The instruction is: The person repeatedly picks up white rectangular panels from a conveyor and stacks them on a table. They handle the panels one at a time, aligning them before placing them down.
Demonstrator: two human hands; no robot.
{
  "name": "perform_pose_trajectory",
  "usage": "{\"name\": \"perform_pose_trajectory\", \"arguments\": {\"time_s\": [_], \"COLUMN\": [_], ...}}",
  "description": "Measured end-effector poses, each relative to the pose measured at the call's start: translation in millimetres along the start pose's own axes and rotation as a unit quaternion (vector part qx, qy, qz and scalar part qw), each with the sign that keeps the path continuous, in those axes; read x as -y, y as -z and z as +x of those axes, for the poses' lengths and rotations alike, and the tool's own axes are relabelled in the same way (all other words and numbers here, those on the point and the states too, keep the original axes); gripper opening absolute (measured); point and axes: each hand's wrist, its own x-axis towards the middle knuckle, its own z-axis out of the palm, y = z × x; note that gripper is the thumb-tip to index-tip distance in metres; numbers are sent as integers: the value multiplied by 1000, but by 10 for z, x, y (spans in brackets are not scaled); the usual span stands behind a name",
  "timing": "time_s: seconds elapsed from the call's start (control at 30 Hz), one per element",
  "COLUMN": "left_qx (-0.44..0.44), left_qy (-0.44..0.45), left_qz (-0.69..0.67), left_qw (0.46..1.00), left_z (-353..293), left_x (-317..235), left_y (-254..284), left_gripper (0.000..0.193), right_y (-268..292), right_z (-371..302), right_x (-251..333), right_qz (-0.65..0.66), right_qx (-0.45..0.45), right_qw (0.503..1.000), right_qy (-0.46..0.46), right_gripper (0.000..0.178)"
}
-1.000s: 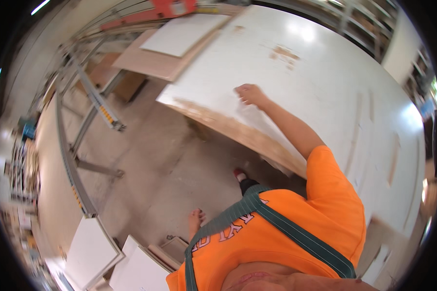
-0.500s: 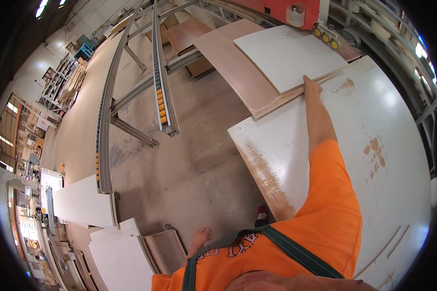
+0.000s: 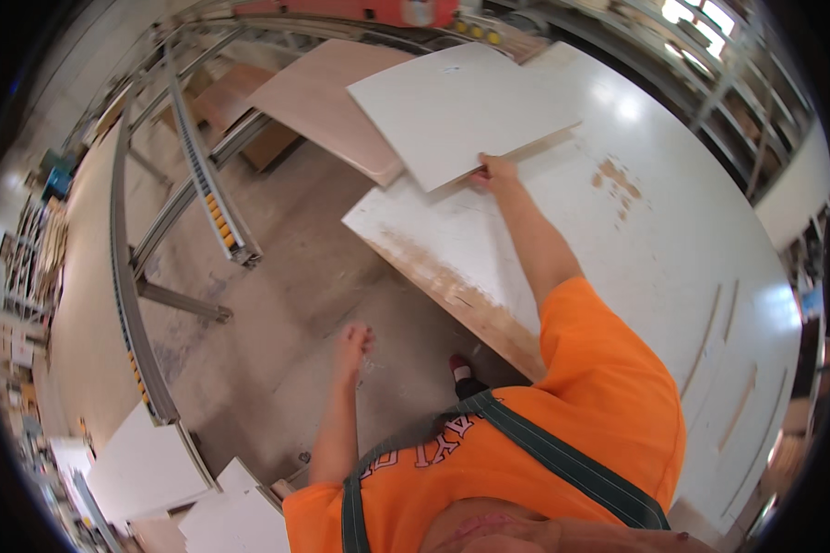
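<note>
A flat white rectangular board (image 3: pixel 461 106) lies ahead, partly over a pinkish-brown board (image 3: pixel 332 101) and partly over a large white worktop (image 3: pixel 655 230). My right hand (image 3: pixel 495 172) grips the near edge of the white board, thumb on top and fingers curled beneath. Its arm reaches forward across the worktop. My left hand (image 3: pixel 353 345) hangs over the floor, fingers loosely bent and apart, with nothing in them; motion blurs it slightly.
On the left stands a metal frame with roller rails (image 3: pixel 214 203). More white panels (image 3: pixel 148 465) are stacked at the lower left. Red machinery (image 3: pixel 378 9) stands at the far end. Thin strips (image 3: pixel 703 341) lie on the worktop, whose near-left edge (image 3: pixel 470 318) is worn brown.
My right hand now grips the white board, which has shifted toward me off part of the pinkish-brown board. My left hand has moved forward from my waist. The view has turned right.
</note>
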Motion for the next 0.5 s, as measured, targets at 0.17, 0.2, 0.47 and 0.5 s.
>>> {"name": "perform_pose_trajectory", "arguments": {"time_s": [0.17, 0.2, 0.47, 0.5], "left_qx": [31, 47, 197, 155], "left_qy": [-75, -64, 3, -16], "left_qz": [-12, -5, -178, -118], "left_qw": [997, 997, 964, 981], "left_z": [77, 15, -577, -667], "left_x": [-810, -879, -531, -384], "left_y": [-654, -811, -1641, -1657], "left_gripper": [35, 36, 53, 59], "right_y": [974, 1145, 2155, 2340], "right_z": [-1674, -1986, -3710, -3843], "right_x": [-510, -543, -985, -971], "right_qz": [103, 120, 58, 11], "right_qx": [-12, -12, -3, 48], "right_qw": [995, 993, 992, 987], "right_qy": [11, 6, -111, -151], "right_gripper": [31, 32, 25, 25]}}
